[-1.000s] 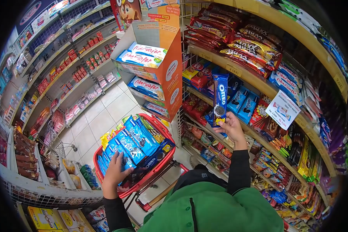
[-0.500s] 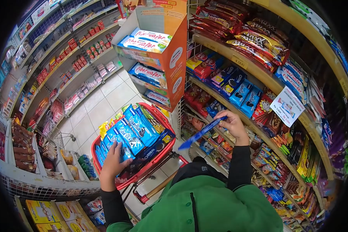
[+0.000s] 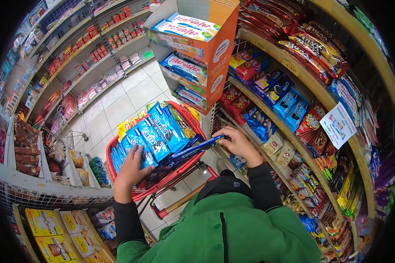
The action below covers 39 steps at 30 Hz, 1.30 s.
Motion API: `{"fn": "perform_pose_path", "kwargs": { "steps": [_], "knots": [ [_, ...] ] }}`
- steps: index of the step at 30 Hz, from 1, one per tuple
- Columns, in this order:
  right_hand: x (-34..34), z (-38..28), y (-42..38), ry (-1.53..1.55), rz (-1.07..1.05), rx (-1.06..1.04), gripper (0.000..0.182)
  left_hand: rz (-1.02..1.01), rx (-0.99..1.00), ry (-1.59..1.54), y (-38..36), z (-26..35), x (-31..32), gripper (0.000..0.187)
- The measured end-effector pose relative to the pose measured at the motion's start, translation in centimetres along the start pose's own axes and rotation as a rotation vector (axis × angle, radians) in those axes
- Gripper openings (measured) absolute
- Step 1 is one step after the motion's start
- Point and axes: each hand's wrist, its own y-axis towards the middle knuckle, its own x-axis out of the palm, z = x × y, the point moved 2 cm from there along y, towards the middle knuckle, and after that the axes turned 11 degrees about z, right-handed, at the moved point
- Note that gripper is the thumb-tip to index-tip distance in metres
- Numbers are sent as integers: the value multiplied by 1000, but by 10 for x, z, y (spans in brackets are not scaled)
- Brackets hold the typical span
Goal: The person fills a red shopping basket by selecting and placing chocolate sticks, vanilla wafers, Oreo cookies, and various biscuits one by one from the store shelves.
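Note:
My right hand pinches one end of a dark blue Oreo pack, which reaches left over the near right side of a red shopping basket. Light blue Vanilla cookie packs stand in rows in the basket, with yellow packs behind them. Resting on the near packs is my left hand, its fingers spread. The packs under that palm are partly hidden.
An orange cardboard stand of Fiberwafer packs rises just beyond the basket. Curved shelves of snacks run along the right. White bins and a wire rack edge lie to the left. A price card hangs from a shelf.
My right hand has moved left and down with the Oreo pack, from beside the shelf to the basket's edge. My left hand stays on the packs. The view has shifted slightly.

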Motion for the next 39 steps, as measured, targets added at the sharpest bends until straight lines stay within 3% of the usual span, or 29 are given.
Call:
{"fn": "perform_pose_path", "kwargs": {
  "steps": [6,10,13,16,19,25,31,39],
  "knots": [
    [33,-4,0,-104,52,-196,23,-38,-49,-9,0,3,-2,73],
    [52,-5,0,-101,105,-44,31,-40,-45,-11,0,2,-1,73],
    [60,-2,1,-148,73,-67,30,-41,-52,-13,0,4,-3,73],
    [69,4,-1,-143,196,-358,29,-36,-50,-10,0,5,-3,73],
    [71,8,-2,-199,162,-345,29,-6,-13,4,0,2,-1,73],
    [59,0,-4,44,177,-51,32,10,1,16,-1,1,0,73],
    [7,12,9,-26,427,-53,30,10,9,7,0,1,0,74],
    [-86,44,26,-106,994,84,19,10,6,14,0,0,1,75]
  ]
}}
